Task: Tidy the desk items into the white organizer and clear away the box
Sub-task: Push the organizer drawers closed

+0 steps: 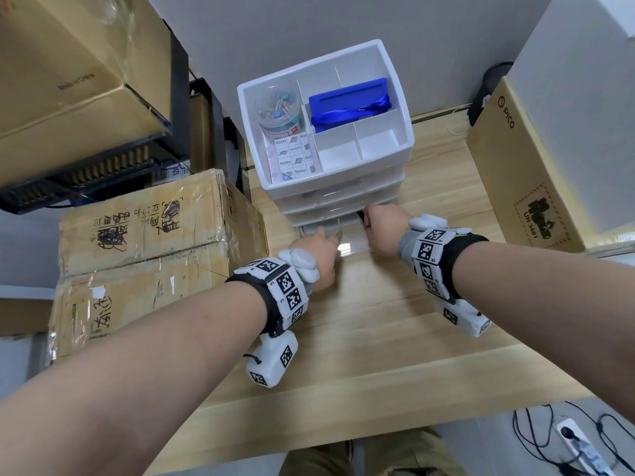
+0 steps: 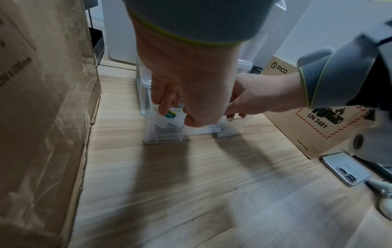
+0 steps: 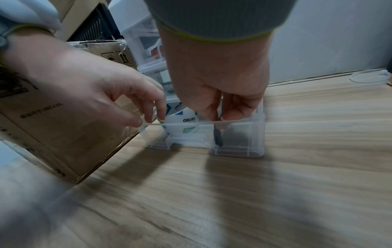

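The white organizer stands at the back of the wooden desk, its clear bottom drawer pulled out. My left hand reaches down into the drawer's left side and pinches a white tape roll marked "deli" between fingers and thumb. In the right wrist view the same tape roll stands on edge behind the drawer front. My right hand pinches a thin black item that hangs down into the drawer's right side. What the black item is cannot be made out.
The top tray holds a jar of pins, a notes pad and a blue holder with a ribbon. Taped cardboard boxes stand close on the left, a PICO box on the right. A phone lies beside the PICO box.
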Tool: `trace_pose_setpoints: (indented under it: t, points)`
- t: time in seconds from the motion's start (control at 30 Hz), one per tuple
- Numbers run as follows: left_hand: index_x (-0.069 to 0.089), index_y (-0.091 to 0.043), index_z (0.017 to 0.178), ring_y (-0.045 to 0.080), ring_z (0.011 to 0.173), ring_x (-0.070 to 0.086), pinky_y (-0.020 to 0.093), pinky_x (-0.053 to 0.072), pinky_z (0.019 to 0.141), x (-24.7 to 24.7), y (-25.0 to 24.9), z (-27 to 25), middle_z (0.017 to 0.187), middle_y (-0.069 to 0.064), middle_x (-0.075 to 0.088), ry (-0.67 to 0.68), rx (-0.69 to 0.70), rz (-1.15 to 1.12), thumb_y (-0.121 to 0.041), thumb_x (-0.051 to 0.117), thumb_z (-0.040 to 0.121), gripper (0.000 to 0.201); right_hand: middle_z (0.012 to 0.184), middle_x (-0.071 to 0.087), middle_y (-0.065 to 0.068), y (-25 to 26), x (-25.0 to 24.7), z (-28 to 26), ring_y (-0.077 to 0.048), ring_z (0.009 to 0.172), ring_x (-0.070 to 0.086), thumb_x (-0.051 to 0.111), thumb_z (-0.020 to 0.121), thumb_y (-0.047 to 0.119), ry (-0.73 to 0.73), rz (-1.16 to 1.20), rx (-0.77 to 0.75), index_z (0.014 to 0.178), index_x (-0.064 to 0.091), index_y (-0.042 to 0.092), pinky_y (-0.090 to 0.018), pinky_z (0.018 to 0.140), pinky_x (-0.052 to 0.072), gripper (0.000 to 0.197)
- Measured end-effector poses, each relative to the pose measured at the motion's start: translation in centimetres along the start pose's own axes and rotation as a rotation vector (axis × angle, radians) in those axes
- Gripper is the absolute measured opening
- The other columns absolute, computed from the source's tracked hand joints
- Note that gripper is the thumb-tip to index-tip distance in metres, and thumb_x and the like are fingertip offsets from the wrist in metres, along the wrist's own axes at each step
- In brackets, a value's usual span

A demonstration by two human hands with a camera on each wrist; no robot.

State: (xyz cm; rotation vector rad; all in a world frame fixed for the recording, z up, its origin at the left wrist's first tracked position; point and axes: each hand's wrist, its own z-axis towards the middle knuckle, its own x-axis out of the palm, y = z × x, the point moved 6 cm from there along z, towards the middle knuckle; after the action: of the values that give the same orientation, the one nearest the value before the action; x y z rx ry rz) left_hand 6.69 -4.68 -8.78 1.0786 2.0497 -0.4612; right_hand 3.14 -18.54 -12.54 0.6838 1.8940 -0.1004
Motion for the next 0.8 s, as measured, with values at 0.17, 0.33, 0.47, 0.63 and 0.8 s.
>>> trace_pose_setpoints:
  t: [0.17, 0.33, 0.47, 0.63, 0.8]
  points:
    - [0.044, -0.015, 0.135, 0.031, 0.102, 0.058, 0.036, 0.048, 0.072, -0.5, 0.3, -0.4, 0.121, 0.01, 0.044, -0.047, -0.033, 0.029, -0.01, 0.058, 0.087, 0.05, 0.094, 0.065, -0.007, 0.1, -0.1, -0.5, -0.028, 0.079, 0.061, 0.052, 0.084, 0.011, -0.003, 0.042, -0.012, 0.099, 0.058, 0.014, -0.036, 0.071, 0.055, 0.016]
    - [0.057, -0.012, 0.124, 0.026, 0.096, 0.062, 0.03, 0.042, 0.07, -1.4, 1.0, -0.9, 0.119, 0.008, 0.062, 0.016, -0.026, 0.099, -0.017, 0.054, 0.094, 0.031, 0.081, 0.063, -0.001, 1.0, -1.0, -2.0, -0.025, 0.078, 0.06, 0.057, 0.081, 0.024, 0.002, 0.152, -0.119, 0.083, 0.06, 0.019, -0.031, 0.068, 0.05, 0.006]
    - [0.067, -0.014, 0.109, 0.024, 0.084, 0.058, 0.031, 0.042, 0.071, -3.8, 1.6, -2.4, 0.1, 0.006, 0.065, -0.034, -0.011, 0.115, -0.024, 0.054, 0.093, 0.023, 0.08, 0.067, 0.0, 2.4, -0.2, -4.0, -0.024, 0.082, 0.065, 0.06, 0.083, 0.025, 0.283, 0.107, -0.18, 0.08, 0.065, 0.017, -0.034, 0.075, 0.055, 0.011]
    - [0.056, -0.021, 0.098, 0.02, 0.081, 0.048, 0.028, 0.04, 0.067, -8.1, 1.8, -4.2, 0.092, 0.002, 0.052, -0.087, 0.004, 0.13, -0.025, 0.052, 0.096, 0.006, 0.121, 0.068, -0.009, 3.1, 0.8, -4.7, -0.027, 0.11, 0.065, 0.058, 0.09, 0.032, 0.47, -0.031, -0.15, 0.12, 0.067, 0.01, -0.039, 0.094, 0.055, 0.038]
    - [0.054, -0.01, 0.074, 0.022, 0.064, 0.053, 0.026, 0.035, 0.055, -9.0, 4.0, -5.3, 0.076, 0.006, 0.057, -0.162, -0.12, -0.006, -0.042, 0.037, 0.101, 0.046, 0.149, 0.047, -0.009, 4.4, 0.6, -5.0, -0.027, 0.133, 0.048, 0.055, 0.095, 0.031, 0.497, -0.114, -0.141, 0.148, 0.043, 0.01, -0.037, 0.108, 0.043, 0.058]
